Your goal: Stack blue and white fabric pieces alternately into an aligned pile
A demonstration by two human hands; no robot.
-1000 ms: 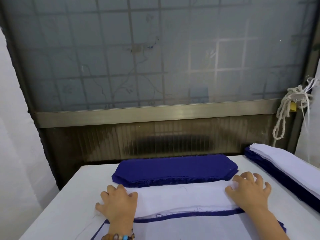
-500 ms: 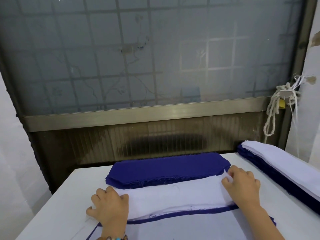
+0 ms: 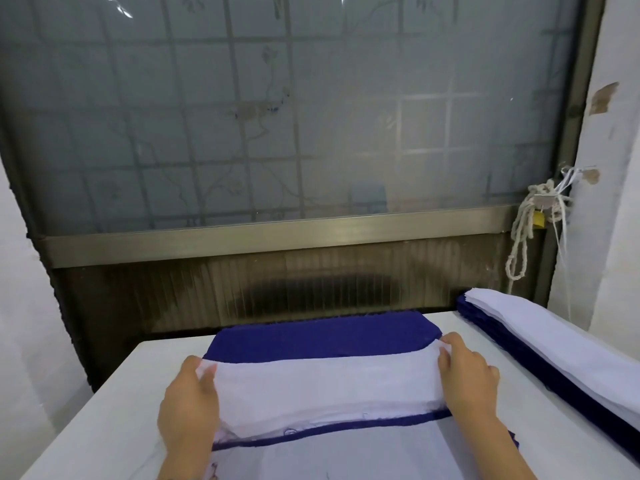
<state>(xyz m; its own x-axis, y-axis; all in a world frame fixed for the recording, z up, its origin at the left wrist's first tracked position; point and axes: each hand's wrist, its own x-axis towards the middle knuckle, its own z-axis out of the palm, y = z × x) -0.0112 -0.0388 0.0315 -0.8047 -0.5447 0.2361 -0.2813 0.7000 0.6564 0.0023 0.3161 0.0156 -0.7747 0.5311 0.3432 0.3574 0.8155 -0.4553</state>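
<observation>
Pile [image 3: 346, 459], nearest on desk [image 3: 104, 410]: white sheet uppermost, blue edge showing. White piece [image 3: 325, 389] across its far edge: left hand [image 3: 188, 407] and right hand [image 3: 467, 379] pinch its ends, fingers [image 3: 459, 348] closed on cloth, likely to square edges. Blue stack [image 3: 322, 336] behind, supply within reach.

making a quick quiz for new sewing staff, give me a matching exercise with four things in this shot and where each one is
Things
1. white fabric piece
2. blue stack
3. blue and white pile
4. rope

Places
A. hanging beside the window frame, on the right
B. lying along the right side of the table
C. lying at the table's far edge, behind the piece in hand
D. gripped at its two ends by the left hand and right hand

Pairs: 1-D, 2-C, 3-B, 4-A
</observation>
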